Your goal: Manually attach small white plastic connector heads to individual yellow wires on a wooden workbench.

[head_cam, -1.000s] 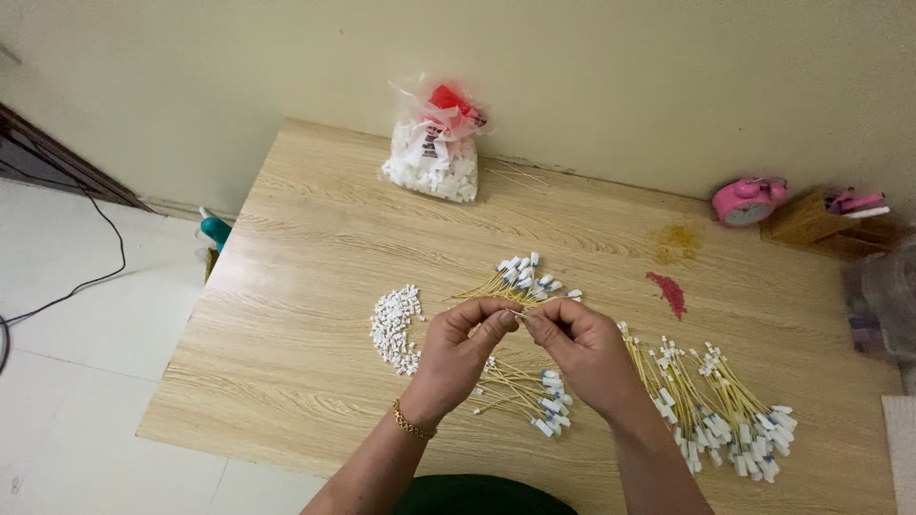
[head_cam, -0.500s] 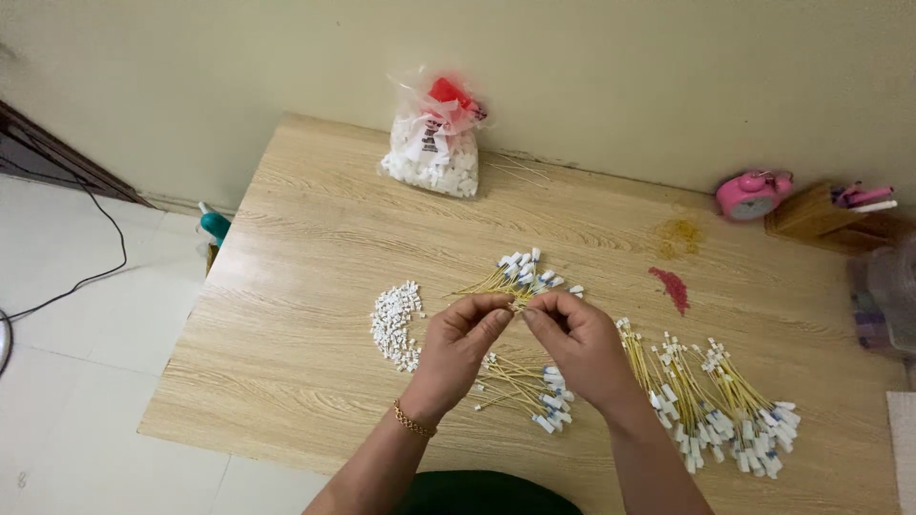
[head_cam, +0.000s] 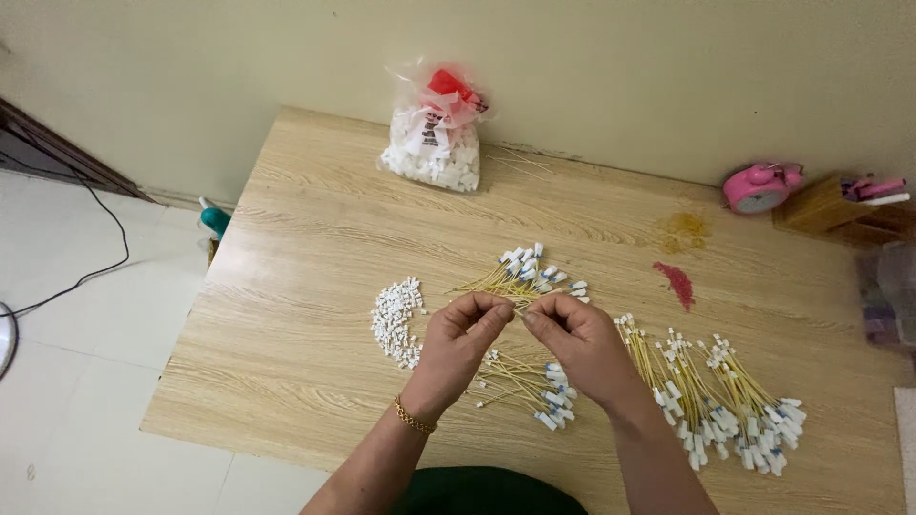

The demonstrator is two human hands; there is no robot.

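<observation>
Thin yellow wires (head_cam: pixel 520 278), white-capped ends

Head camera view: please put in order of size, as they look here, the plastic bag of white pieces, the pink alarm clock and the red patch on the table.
1. Plastic bag of white pieces, clearly the largest.
2. Pink alarm clock.
3. Red patch, narrower than the clock though about as long, so this rank is less sure.

On the table (head_cam: pixel 315 238): both hands meeting at centre, left hand (head_cam: pixel 460 339) beside right hand (head_cam: pixel 575 345); loose caps (head_cam: pixel 396 319) to their left, one wire bundle (head_cam: pixel 523 275) behind, another (head_cam: pixel 525 386) below (partly hidden), a larger spread (head_cam: pixel 716 401) right; bag (head_cam: pixel 434 133) at the far edge
</observation>
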